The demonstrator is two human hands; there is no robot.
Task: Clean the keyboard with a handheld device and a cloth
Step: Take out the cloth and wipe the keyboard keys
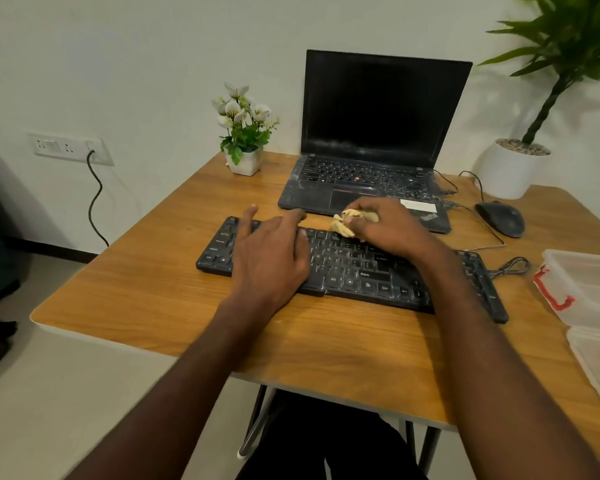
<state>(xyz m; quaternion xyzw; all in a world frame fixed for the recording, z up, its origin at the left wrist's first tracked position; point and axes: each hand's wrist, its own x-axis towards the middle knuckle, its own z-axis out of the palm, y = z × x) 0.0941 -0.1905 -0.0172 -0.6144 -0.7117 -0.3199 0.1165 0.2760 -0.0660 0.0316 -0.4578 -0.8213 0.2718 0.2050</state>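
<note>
Here, cloth (347,223) bunched in right hand (383,226) grip.

Keyboard (354,268) on table (146,289) before laptop (371,161); mouse (499,218) right, flowerpot (245,161) left of laptop.

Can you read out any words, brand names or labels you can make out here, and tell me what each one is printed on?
"Ctrl", "Alt", "Shift": key legends on the black keyboard
"ThinkPad": logo on the laptop at its front right corner, seen at an angle, only roughly readable
White sticker on the laptop: nothing readable
Other key legends, on keyboard and laptop: too small or blurred
</note>
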